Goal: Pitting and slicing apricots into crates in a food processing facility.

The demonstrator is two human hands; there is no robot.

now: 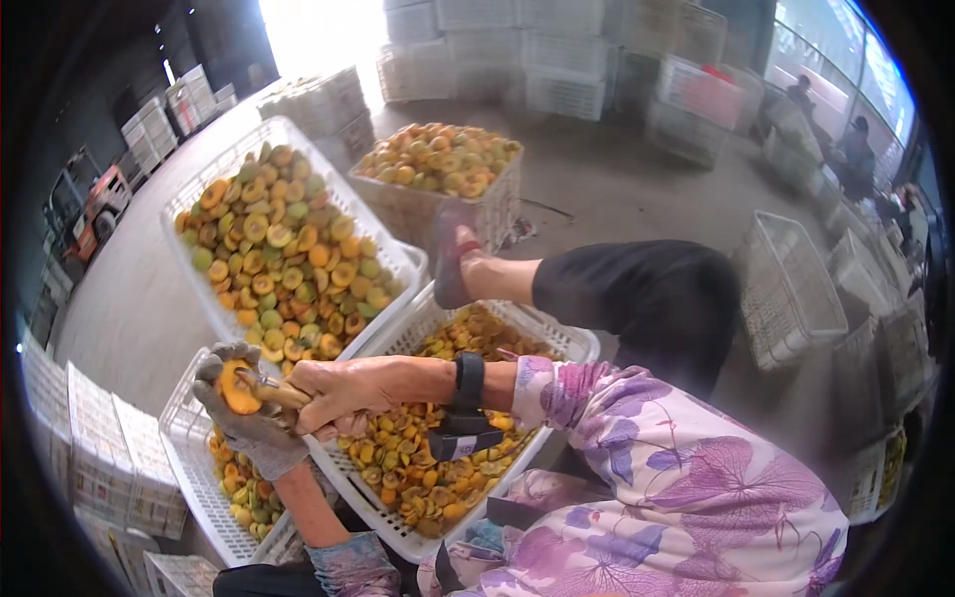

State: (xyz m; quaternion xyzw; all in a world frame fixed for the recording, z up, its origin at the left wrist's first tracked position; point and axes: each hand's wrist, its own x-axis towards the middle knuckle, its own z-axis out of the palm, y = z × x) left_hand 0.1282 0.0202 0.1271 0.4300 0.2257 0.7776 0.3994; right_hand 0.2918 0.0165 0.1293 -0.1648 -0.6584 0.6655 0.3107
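My left hand [257, 433], in a dirty grey glove, grips an orange-fleshed halved stone fruit [239, 389]. My bare right hand [339, 395] is closed around the wooden handle of a small pitting tool [283, 392]. Its metal end lies against the cut face of the fruit. Below my right forearm is a white plastic crate [395, 533] holding cut fruit pieces [418, 470]. Another white crate [183, 440] with fruit stands under my left hand. Ahead, a large white crate [198, 283] is heaped with halved fruit [280, 239].
A further crate [440, 205] piled with fruit stands beyond my raised foot [455, 261]. White crates [567, 67] are stacked at the back. At right lies an empty crate [791, 283]; people [854, 153] sit farther off. An orange forklift [101, 205] is at far left.
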